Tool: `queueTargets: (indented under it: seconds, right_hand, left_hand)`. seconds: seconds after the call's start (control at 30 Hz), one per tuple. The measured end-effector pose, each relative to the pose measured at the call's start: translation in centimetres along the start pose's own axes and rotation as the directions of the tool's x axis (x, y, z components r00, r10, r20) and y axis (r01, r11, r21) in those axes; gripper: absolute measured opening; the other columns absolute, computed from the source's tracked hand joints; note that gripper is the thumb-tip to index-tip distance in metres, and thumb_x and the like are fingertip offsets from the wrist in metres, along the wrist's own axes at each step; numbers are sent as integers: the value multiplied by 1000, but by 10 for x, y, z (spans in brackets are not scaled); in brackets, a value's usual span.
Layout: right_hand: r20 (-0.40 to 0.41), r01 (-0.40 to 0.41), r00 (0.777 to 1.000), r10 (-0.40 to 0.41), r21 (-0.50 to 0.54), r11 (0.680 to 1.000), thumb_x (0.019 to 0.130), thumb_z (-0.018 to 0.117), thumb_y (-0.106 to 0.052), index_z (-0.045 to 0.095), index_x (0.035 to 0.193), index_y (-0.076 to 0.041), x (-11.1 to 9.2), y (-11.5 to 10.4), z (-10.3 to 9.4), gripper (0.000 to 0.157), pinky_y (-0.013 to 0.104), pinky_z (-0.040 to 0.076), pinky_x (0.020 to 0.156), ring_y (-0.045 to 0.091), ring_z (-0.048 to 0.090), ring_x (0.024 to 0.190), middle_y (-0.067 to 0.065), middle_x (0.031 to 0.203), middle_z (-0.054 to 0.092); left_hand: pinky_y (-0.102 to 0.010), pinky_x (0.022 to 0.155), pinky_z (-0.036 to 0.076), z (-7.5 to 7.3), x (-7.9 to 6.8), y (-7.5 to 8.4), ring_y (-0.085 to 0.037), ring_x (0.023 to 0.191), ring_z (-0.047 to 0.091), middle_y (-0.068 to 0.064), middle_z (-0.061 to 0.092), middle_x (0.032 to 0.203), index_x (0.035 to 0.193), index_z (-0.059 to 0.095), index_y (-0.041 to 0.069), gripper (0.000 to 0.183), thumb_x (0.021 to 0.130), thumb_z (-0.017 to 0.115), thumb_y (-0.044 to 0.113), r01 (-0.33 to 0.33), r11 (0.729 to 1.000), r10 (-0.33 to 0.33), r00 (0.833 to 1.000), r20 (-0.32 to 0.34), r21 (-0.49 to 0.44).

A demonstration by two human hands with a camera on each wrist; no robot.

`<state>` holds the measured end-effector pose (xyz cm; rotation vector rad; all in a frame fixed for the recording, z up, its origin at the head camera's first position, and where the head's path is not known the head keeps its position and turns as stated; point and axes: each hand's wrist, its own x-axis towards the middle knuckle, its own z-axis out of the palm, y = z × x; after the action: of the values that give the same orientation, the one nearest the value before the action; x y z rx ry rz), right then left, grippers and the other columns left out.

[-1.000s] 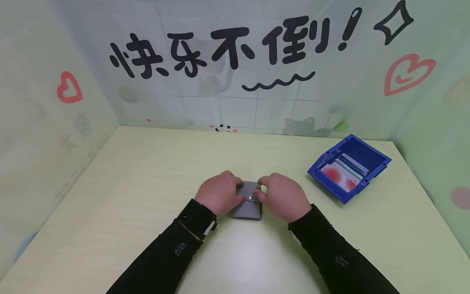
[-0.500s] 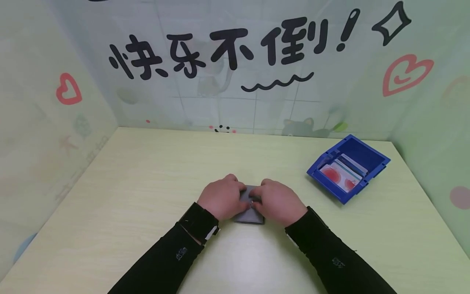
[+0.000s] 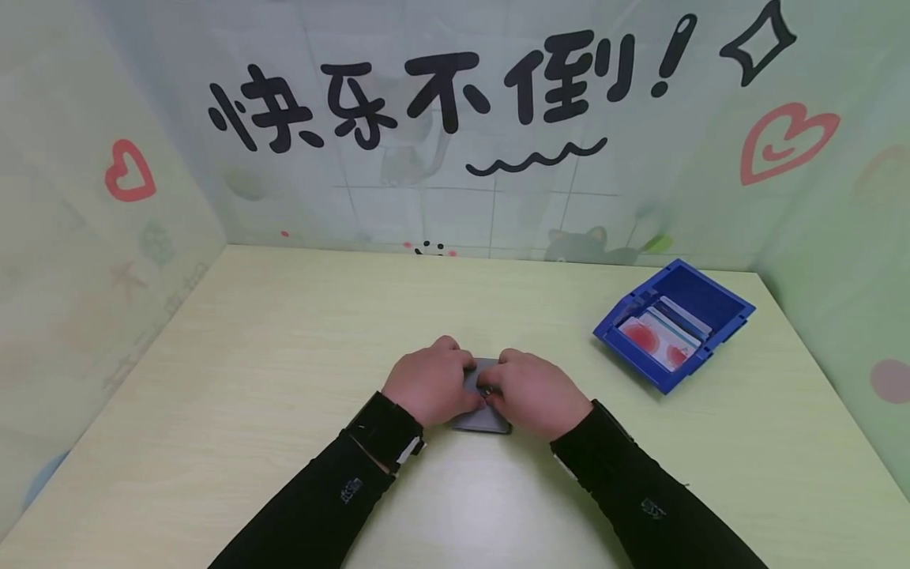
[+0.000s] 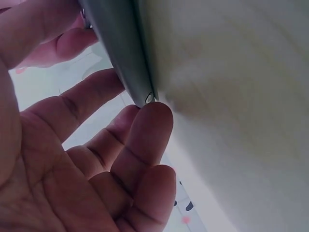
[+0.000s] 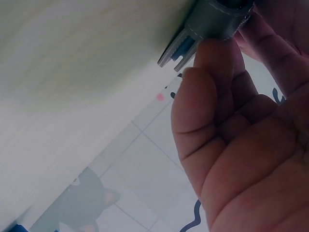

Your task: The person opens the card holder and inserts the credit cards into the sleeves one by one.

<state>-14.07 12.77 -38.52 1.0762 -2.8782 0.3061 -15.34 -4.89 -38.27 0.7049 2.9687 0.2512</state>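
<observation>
A grey card wallet [image 3: 486, 420] lies on the table between my two hands. My left hand [image 3: 430, 385] holds its left side, the thumb over the top face and fingertips along the edge, as the left wrist view shows. My right hand [image 3: 535, 391] pinches the snap strap [image 5: 219, 19] at the wallet's right side. In the right wrist view the strap stands curved, with pale stitching, and the wallet's layered edges [image 5: 176, 50] spread slightly apart with something blue between them. A metal snap [image 3: 487, 390] shows beside the right fingers. The hands cover much of the wallet.
An open blue plastic case [image 3: 702, 299] stands at the right back of the light wood table [image 3: 320, 316]. Several cards [image 3: 661, 336] lie in it. Printed wall sheets [image 3: 426, 205] enclose the back and both sides.
Both hands and the wallet have shifted slightly toward me. My right hand has come in over the wallet's right side and now grips the strap, which lay flat earlier.
</observation>
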Motion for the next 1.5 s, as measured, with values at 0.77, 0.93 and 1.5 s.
queueTargets:
  seconds: [0.77, 0.93, 1.5]
  right_hand:
    - [4, -27, 1000, 27, 102, 994, 86, 65, -8, 53, 75, -18, 6, -5, 4, 19, 22, 42, 56, 8, 43, 66, -7, 73, 46]
    - [52, -52, 998, 46, 111, 992, 87, 60, -7, 50, 72, -19, 6, -5, 0, 22, 23, 39, 55, 8, 42, 63, -7, 68, 45]
    - [203, -247, 954, 220, 119, 962, 86, 64, -15, 64, 76, -19, -9, 20, -8, 10, 28, 45, 61, 11, 47, 60, -9, 65, 54]
  left_hand:
    - [-27, 57, 46, 0, -1, -4, -12, 72, 53, -2, 55, 110, 108, 68, 18, 46, 75, 69, 51, -12, 1000, 12, 1000, -4, 15]
    - [-27, 56, 46, 1, -2, -5, -12, 71, 53, -2, 55, 111, 109, 68, 17, 47, 76, 69, 51, -6, 1000, 6, 1000, -3, 5]
    - [-27, 51, 42, -2, -4, 4, -13, 65, 49, -4, 53, 105, 106, 68, 18, 49, 75, 66, 56, -12, 999, 11, 999, 46, 31]
